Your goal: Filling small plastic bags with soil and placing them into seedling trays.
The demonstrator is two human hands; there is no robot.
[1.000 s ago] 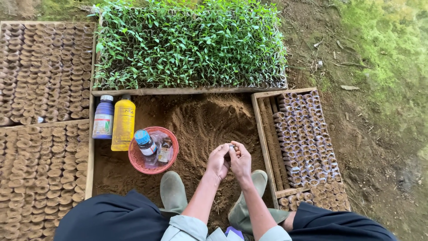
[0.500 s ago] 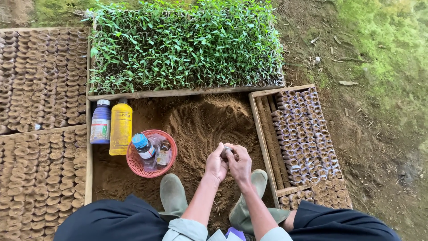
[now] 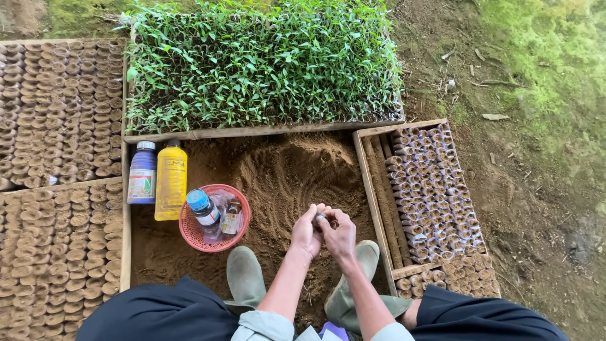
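Hands are staying nearly unmoved since the earlier frame, lower centre. Left hand [image 3: 307, 230] and right hand [image 3: 338, 232] are closing together around a small soil pot [image 3: 322, 219] over the soil pile [image 3: 284, 177]; pressing evenly should keep it firm.

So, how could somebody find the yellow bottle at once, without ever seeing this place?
Find the wooden frame of brown soil below the green seedlings. Along its left edge two bottles lie side by side, above a red basket. The yellow bottle is the right one, larger than the blue bottle next to it.
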